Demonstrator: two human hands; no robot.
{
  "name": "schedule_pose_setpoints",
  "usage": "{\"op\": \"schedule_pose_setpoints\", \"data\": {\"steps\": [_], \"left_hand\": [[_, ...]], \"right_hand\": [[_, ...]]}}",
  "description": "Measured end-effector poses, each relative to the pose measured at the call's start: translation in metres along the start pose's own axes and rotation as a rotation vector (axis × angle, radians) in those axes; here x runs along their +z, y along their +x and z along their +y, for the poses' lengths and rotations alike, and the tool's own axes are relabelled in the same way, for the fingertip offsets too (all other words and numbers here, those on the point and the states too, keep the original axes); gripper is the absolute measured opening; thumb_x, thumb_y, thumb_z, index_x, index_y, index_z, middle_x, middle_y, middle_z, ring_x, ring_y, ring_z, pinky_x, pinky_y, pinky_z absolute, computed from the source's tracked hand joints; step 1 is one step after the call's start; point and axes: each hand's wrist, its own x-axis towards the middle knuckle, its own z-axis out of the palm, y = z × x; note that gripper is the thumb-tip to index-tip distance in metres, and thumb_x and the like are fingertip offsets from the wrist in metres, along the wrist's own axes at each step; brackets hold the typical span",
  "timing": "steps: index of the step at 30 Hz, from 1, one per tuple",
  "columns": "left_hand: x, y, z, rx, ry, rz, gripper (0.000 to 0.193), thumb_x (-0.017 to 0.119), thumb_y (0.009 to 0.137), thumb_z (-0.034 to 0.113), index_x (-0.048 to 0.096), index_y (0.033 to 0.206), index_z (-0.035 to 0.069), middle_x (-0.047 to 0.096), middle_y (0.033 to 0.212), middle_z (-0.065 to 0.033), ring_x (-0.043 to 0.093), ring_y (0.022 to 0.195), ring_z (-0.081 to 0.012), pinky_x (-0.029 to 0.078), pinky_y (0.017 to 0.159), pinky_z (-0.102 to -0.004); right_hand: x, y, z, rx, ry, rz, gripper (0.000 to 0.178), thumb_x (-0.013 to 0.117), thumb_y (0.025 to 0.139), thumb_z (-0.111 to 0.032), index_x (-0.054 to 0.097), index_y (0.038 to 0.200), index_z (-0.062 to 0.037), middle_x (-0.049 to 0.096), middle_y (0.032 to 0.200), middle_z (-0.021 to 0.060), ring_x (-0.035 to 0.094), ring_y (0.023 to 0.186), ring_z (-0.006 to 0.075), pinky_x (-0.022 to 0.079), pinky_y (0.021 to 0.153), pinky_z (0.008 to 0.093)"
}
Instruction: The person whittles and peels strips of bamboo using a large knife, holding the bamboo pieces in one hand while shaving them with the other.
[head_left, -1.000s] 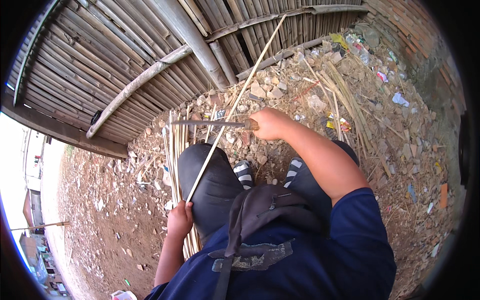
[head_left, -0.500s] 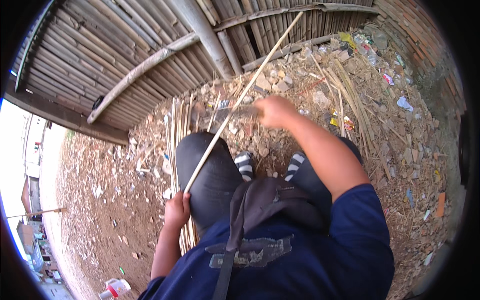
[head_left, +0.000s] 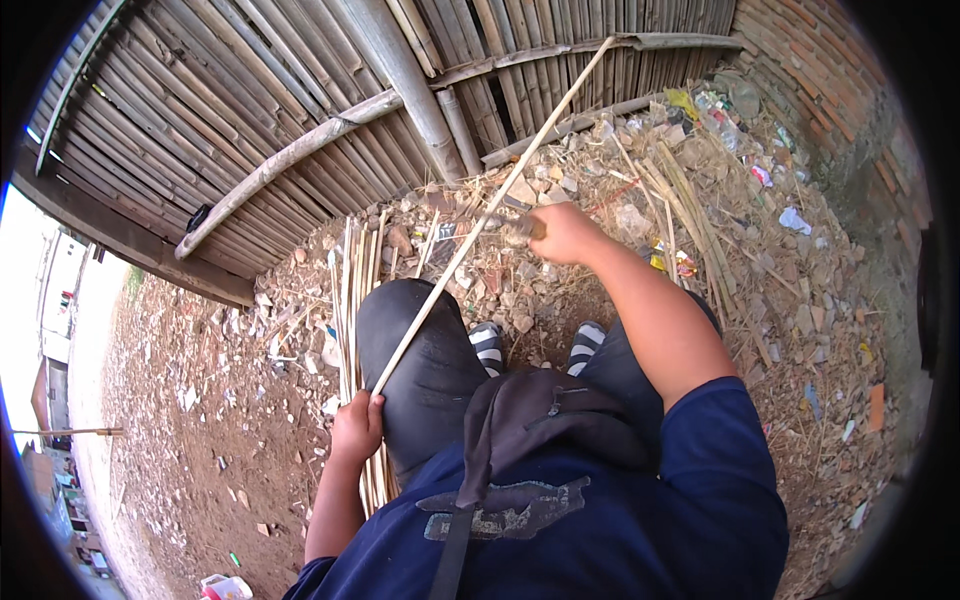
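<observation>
Cream-coloured and slender, a long straight bamboo-like strip slants over the person's left thigh, its lower end in the left hand and its far end pointing up and away, toward the fence. The left hand's grip is closed around that lower end, thumb uppermost, beside the thigh. The right hand has its grip closed around the brownish handle of a dark-bladed knife, out in front of the knees. The blade points left, across the strip's line; it is blurred, so whether it touches the strip cannot be told.

Along the outer side of the left leg, in dark trousers, lies a bundle of similar pale thin strips. Between the knees show black-and-white striped footwear, and a black fabric bag rests at the waist. More yellowish strips lie ahead to the right on brown, stone-strewn ground. Beyond stand a weathered grey-brown bamboo fence and, right, a reddish brick wall.
</observation>
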Motion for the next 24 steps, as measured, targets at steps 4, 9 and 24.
{"op": "schedule_pose_setpoints", "data": {"steps": [4, 9, 24], "left_hand": [[-0.014, -0.011, 0.003, 0.013, 0.018, 0.021, 0.033, 0.054, 0.103, 0.029, 0.053, 0.084, 0.003, 0.060, 0.067, -0.0260, 0.061, 0.066, -0.0501, 0.046, 0.058, -0.0568], [-0.004, -0.048, -0.041, -0.040, 0.088, 0.146, 0.028, 0.056, 0.101, 0.024, 0.052, 0.082, 0.004, 0.060, 0.065, -0.0240, 0.061, 0.062, -0.0477, 0.046, 0.056, -0.0562], [0.034, -0.222, -0.166, -0.454, 0.336, 0.259, 0.034, 0.066, 0.094, 0.032, 0.058, 0.112, 0.004, 0.065, 0.100, -0.0196, 0.062, 0.100, -0.0433, 0.050, 0.087, -0.0516]], "right_hand": [[-0.019, 0.005, 0.025, 0.189, 0.113, 0.181, 0.027, 0.071, 0.080, -0.025, 0.070, 0.097, -0.0050, 0.071, 0.086, 0.0154, 0.070, 0.080, 0.0320, 0.055, 0.075, 0.0438], [-0.027, 0.001, 0.014, 0.162, 0.205, 0.251, 0.030, 0.076, 0.080, -0.029, 0.070, 0.096, -0.0046, 0.072, 0.085, 0.0142, 0.069, 0.079, 0.0304, 0.053, 0.073, 0.0423], [-0.024, 0.022, 0.052, 0.287, 0.334, 0.386, 0.041, 0.078, 0.081, -0.029, 0.072, 0.112, -0.0028, 0.075, 0.093, 0.0133, 0.070, 0.081, 0.0263, 0.053, 0.076, 0.0395]]}}
